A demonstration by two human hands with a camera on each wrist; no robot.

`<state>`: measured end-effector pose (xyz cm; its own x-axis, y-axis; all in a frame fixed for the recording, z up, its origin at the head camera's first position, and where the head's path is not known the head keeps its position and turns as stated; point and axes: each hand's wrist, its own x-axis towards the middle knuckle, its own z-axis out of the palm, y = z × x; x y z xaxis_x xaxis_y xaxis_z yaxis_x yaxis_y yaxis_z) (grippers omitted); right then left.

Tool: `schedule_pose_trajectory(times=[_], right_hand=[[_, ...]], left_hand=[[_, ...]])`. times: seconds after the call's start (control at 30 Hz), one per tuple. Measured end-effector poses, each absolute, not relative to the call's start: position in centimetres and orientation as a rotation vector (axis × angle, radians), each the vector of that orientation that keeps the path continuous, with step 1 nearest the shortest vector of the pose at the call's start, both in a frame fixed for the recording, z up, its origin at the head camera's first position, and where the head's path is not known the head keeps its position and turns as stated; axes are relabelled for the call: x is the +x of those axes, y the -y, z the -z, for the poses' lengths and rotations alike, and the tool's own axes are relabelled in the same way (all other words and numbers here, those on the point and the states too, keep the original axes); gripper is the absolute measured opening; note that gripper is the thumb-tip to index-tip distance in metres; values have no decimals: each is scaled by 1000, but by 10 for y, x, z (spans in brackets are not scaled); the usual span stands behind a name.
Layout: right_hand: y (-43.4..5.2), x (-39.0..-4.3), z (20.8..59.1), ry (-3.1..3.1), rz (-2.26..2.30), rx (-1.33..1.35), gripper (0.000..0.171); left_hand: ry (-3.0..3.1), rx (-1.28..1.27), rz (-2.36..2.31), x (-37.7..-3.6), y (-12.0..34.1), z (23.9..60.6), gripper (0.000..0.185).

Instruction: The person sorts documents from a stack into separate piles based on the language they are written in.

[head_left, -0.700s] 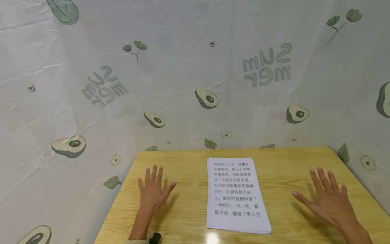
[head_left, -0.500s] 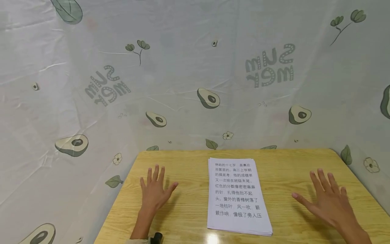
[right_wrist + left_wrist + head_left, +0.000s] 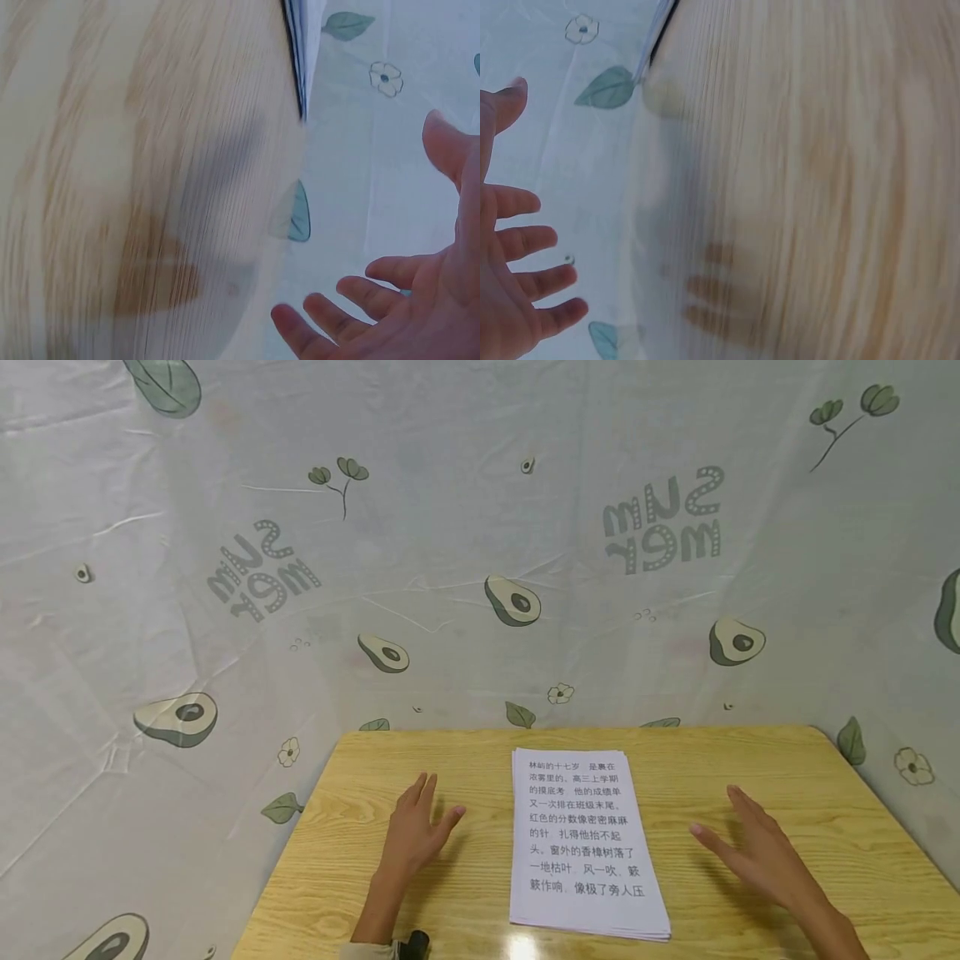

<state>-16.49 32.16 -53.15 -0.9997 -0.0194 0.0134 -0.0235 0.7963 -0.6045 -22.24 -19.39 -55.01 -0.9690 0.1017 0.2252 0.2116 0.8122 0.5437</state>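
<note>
Both hands hold nothing, and their fingers are straight and relaxed. The left hand [image 3: 415,831] hovers just above the wooden table [image 3: 352,877], near the left side of the stack of printed sheets [image 3: 581,839]. The right hand [image 3: 750,852] hovers near the stack's right side, its palm turned inward. The stack lies flat in the middle of the table, between the two hands, and neither hand touches it. To take the sheets well, I judge that both hands should meet the long edges evenly, so that the pile stays square. Compared with the earlier frame, both hands have moved inward toward the paper and turned more on edge.
</note>
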Motion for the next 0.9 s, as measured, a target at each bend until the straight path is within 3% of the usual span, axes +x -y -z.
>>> schedule_pose_trajectory(times=[0.53,0.9], right_hand=[[-285,-172,534,2932,-1174,52,79],[-264,-177,530,2973,-1309,-27,73]], left_hand=[[2773,-283,1212,-230,151,560,72],[2776,-274,1284,-228,123,559,59]])
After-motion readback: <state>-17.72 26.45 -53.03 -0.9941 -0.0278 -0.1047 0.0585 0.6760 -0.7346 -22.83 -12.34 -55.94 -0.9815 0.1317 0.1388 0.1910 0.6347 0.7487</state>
